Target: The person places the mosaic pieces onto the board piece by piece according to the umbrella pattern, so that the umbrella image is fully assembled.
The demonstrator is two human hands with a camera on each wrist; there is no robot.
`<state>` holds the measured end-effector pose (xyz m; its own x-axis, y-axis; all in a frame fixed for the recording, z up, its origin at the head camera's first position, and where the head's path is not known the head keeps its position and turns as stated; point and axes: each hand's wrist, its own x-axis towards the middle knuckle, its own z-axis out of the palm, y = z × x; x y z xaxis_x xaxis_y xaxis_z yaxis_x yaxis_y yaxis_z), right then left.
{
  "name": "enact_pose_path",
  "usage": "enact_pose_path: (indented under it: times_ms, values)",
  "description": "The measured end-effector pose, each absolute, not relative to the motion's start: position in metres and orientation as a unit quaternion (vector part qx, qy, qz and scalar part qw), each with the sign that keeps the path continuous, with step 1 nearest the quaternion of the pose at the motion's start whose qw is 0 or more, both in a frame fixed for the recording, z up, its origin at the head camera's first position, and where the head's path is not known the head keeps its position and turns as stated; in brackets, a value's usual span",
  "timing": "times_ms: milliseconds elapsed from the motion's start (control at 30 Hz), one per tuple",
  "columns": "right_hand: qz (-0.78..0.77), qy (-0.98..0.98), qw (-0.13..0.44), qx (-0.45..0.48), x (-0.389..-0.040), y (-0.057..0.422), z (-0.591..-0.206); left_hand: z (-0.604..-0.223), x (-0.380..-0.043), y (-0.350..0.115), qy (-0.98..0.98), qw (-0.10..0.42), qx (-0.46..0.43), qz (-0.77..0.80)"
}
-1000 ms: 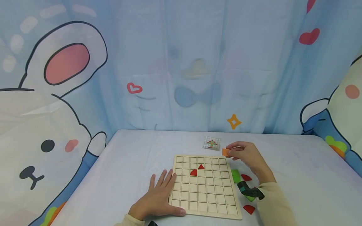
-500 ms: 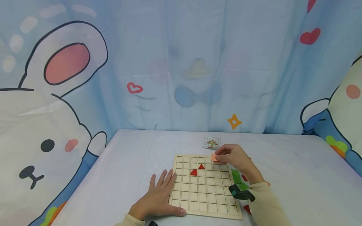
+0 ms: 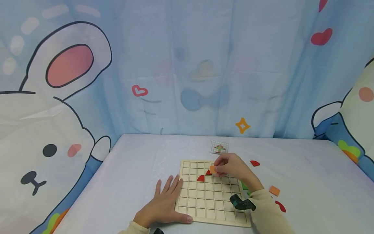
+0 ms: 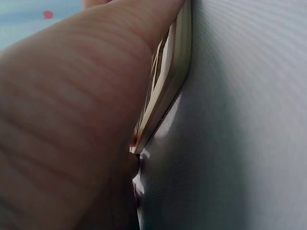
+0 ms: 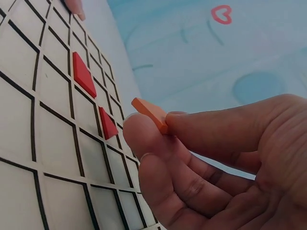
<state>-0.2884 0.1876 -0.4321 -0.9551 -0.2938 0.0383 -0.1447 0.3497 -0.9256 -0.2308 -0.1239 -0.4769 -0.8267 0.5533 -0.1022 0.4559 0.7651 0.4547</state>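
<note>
My right hand (image 3: 233,167) pinches an orange square tile (image 5: 152,114) between thumb and fingers, over the upper part of a wooden grid board (image 3: 201,203). In the right wrist view the tile is tilted and close above the cells. Beside it on the board lie a red triangle tile (image 5: 108,123) and a red quarter-circle tile (image 3: 201,178). My left hand (image 3: 165,204) rests with spread fingers along the board's left edge, thumb at its near edge. In the left wrist view the board's side (image 4: 168,76) shows beyond that hand.
A small card with a grid pattern (image 3: 219,147) lies behind the board. Right of it are a red tile (image 3: 255,163), an orange tile (image 3: 274,190) and another red tile (image 3: 280,206). Green tiles (image 3: 244,186) are partly hidden by the right forearm. A printed curtain (image 3: 201,120) hangs behind the table.
My right hand has carried the orange tile left and nearer, from beyond the board's far right corner to beside the red triangle. The left hand has stayed in place.
</note>
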Motion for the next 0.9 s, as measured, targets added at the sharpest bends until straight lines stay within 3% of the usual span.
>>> enact_pose_path:
  times_ms: [900]
  values:
    - [-0.475,0.867,0.079,-0.129,-0.285,0.162,-0.439,-0.477,-0.23,-0.124,0.936,0.109,0.271,0.199]
